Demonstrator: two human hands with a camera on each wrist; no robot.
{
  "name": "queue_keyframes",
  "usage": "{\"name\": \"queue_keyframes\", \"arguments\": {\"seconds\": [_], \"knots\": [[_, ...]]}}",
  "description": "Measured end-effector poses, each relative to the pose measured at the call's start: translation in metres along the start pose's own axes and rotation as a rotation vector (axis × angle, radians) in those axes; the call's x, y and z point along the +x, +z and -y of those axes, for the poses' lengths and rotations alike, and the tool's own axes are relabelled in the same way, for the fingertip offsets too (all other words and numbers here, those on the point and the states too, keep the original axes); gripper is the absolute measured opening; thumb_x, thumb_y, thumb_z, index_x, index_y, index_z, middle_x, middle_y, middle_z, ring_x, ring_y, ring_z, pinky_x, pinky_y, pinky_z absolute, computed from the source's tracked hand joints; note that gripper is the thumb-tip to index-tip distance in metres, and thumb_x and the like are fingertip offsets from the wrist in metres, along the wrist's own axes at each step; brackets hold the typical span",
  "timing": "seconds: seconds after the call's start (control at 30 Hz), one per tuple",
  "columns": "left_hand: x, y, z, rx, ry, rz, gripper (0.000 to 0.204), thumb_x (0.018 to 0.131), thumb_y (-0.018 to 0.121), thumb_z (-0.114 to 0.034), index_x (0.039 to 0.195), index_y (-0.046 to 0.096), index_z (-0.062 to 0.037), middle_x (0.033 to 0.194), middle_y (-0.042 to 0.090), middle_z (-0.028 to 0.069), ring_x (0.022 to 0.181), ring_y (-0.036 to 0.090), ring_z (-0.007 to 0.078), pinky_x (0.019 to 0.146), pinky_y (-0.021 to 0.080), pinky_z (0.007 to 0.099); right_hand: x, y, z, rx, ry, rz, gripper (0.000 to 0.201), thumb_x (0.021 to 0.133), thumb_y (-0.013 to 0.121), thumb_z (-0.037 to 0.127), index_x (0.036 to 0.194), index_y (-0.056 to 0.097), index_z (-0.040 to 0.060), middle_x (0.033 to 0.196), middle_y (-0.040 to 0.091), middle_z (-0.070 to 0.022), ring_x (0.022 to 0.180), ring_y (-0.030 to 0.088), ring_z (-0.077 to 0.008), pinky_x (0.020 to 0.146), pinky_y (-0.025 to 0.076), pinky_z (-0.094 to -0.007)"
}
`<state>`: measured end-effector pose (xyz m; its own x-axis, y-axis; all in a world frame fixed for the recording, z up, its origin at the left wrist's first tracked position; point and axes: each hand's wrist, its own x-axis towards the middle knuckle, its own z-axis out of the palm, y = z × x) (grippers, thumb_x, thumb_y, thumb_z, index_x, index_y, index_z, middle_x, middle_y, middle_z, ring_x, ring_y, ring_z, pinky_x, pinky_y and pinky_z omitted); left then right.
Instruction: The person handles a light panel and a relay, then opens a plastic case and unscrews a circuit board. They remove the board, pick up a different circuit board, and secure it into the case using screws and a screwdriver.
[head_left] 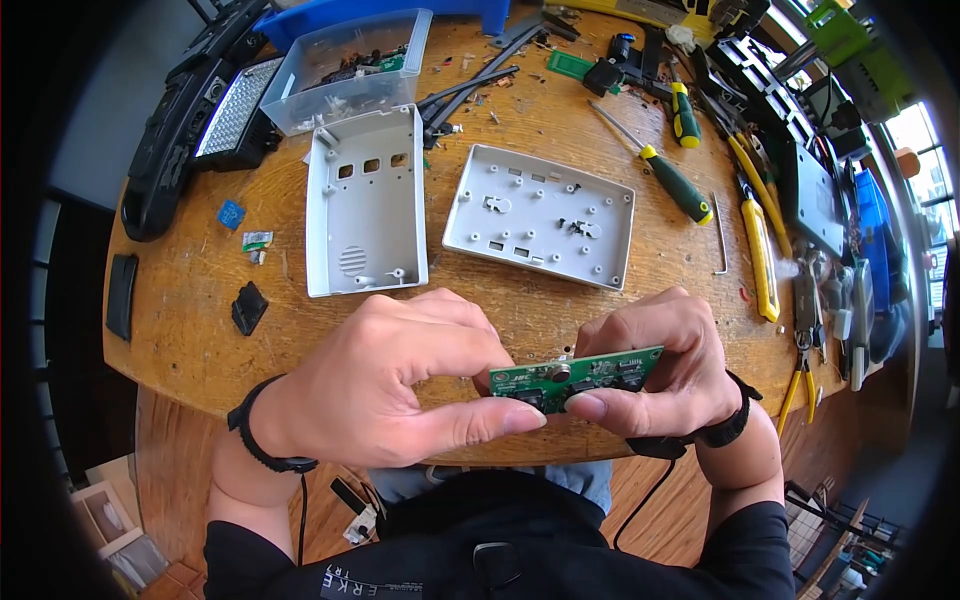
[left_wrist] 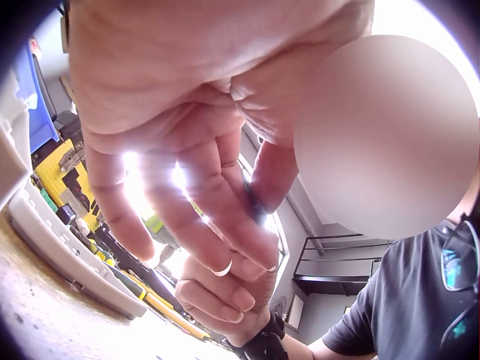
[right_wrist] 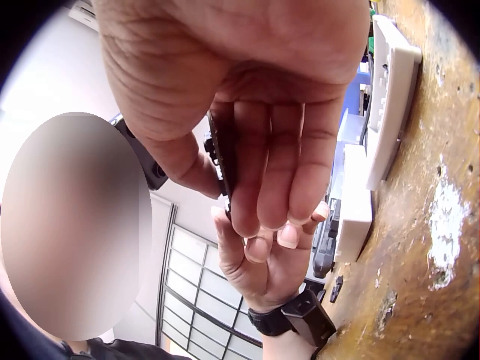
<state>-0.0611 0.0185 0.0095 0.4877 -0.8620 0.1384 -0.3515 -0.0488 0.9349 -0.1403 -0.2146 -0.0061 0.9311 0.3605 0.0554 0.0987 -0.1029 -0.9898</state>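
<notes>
A green circuit board with black components and a round metal part is held up near the table's front edge. My left hand pinches its left end, thumb on the component face and fingers behind. At the other end my right hand grips the board between thumb and curled fingers. In the right wrist view the circuit board shows edge-on between thumb and fingers. Beyond the hands lie two halves of a light grey plastic case: an open shell with square cutouts, and a shallower half with posts and small black bits inside.
A clear plastic bin of parts stands at the back left. Green-handled screwdrivers, a yellow cutter and pliers lie to the right. Black scraps and a blue piece are on the left.
</notes>
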Motion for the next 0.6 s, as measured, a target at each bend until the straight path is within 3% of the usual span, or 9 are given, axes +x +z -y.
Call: {"name": "queue_keyframes", "arguments": {"seconds": [0.1, 0.6], "knots": [[-0.0002, 0.0001, 0.0002, -0.005, 0.003, -0.005, 0.021, 0.069, 0.084, -0.013, 0.075, 0.069, 0.0015, 0.072, 0.067, 0.0103, 0.074, 0.065, 0.0257, 0.080, 0.052, 0.0395, 0.0016, 0.0051, 0.0036, 0.049, 0.010, -0.068, 0.021, 0.079, 0.077, 0.020, 0.072, 0.066, 0.0028, 0.055, 0.056, -0.0031, 0.051, 0.052, -0.0092, 0.048, 0.038, -0.0257], [-0.0007, 0.0010, 0.0000, -0.002, 0.022, -0.014, 0.021, 0.067, 0.085, -0.011, 0.075, 0.069, 0.0005, 0.073, 0.067, 0.0096, 0.074, 0.065, 0.0247, 0.081, 0.051, 0.0392, -0.0002, 0.0006, 0.0036, -0.027, -0.016, -0.012, 0.019, 0.079, 0.077, 0.019, 0.077, 0.068, 0.0015, 0.058, 0.059, -0.0045, 0.053, 0.056, -0.0112, 0.050, 0.041, -0.0259]]}}
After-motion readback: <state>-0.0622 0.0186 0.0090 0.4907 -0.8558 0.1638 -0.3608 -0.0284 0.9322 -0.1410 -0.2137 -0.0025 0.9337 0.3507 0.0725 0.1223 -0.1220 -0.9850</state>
